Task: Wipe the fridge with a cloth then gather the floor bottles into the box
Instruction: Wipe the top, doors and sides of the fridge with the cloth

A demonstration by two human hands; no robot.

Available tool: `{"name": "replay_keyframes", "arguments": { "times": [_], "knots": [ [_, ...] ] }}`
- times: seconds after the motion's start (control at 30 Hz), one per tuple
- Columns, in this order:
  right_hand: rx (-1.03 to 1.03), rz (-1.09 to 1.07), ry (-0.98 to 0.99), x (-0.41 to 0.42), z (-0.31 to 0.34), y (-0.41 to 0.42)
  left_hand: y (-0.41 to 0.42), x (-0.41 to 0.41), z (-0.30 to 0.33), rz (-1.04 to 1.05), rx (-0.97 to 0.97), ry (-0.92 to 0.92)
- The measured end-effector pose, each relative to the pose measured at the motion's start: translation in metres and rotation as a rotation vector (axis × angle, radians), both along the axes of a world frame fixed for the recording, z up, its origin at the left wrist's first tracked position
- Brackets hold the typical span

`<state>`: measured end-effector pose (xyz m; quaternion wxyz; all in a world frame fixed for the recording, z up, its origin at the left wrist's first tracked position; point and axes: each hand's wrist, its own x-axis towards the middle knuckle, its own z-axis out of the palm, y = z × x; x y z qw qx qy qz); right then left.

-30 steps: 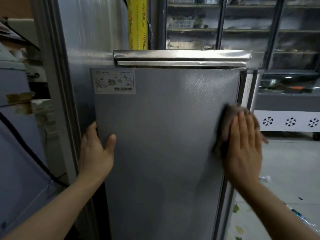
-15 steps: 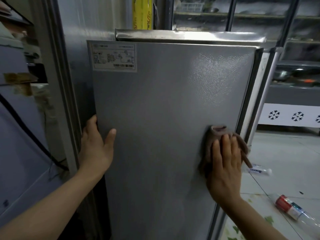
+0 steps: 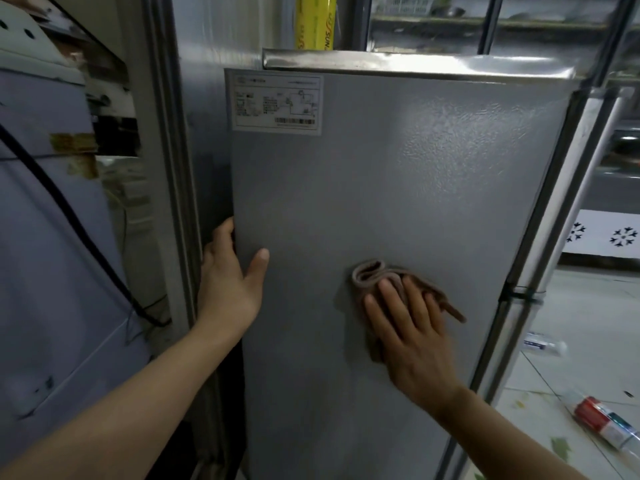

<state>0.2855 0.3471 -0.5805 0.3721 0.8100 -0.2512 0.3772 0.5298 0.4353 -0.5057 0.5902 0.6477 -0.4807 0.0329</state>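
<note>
The grey side panel of the fridge point(image 3: 398, 188) fills the middle of the view, with a white label point(image 3: 276, 102) at its upper left. My right hand point(image 3: 412, 334) presses a folded brown cloth point(image 3: 372, 277) flat against the panel's lower middle. My left hand point(image 3: 230, 282) grips the panel's left edge, thumb on the front face. Two plastic bottles lie on the floor at the right: a clear one with a white label point(image 3: 542, 345) and one with a red label point(image 3: 604, 422).
A yellow roll point(image 3: 315, 20) stands behind the fridge top. A grey cabinet with a black cable point(image 3: 65, 206) is at the left. Glass-door display shelves point(image 3: 491, 19) stand behind. Pale tiled floor point(image 3: 585, 313) opens to the right.
My right hand has slid the cloth down and leftward, from the panel's right edge to its lower middle. My left hand stays on the left edge. The view has tilted downward.
</note>
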Motion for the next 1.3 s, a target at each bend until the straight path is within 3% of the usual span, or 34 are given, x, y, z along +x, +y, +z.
{"name": "replay_keyframes", "arguments": {
  "times": [0.13,0.23,0.33,0.5,0.6,0.67,0.77,0.87,0.93,1.03,1.13,1.2,1.3],
  "knots": [
    [-0.061,0.042,0.031,0.008,0.046,0.004,0.008,0.010,-0.005,-0.123,0.033,0.025],
    [-0.071,0.042,-0.176,0.042,0.088,0.003,0.011,0.017,-0.012,-0.160,0.056,0.037],
    [-0.056,0.023,-0.289,0.068,0.081,0.005,0.012,0.020,-0.018,-0.200,0.069,0.061],
    [-0.065,0.062,0.170,0.061,0.019,0.011,0.011,0.022,-0.019,-0.204,0.068,0.081],
    [-0.085,0.055,0.291,0.055,0.027,0.014,0.012,0.026,-0.020,-0.216,0.087,0.078],
    [-0.114,0.080,0.272,0.059,0.054,0.012,0.013,0.030,-0.022,-0.221,0.101,0.064],
    [-0.117,0.097,0.038,0.084,0.096,0.009,0.015,0.036,-0.026,-0.237,0.103,0.067],
    [-0.066,0.086,-0.135,0.111,0.093,0.014,0.018,0.042,-0.031,-0.252,0.100,0.087],
    [-0.064,0.090,-0.065,0.116,0.065,0.017,0.023,0.045,-0.032,-0.283,0.118,0.095],
    [-0.086,0.088,0.250,0.109,0.026,0.019,0.028,0.049,-0.031,-0.365,0.143,0.185],
    [-0.108,0.089,0.403,0.105,0.026,0.021,0.031,0.054,-0.030,-0.434,0.174,0.307],
    [-0.138,0.095,0.411,0.108,0.047,0.021,0.033,0.055,-0.029,-0.467,0.191,0.308],
    [-0.162,0.139,0.238,0.125,0.088,0.019,0.033,0.059,-0.030,-0.462,0.198,0.309]
  ]
}}
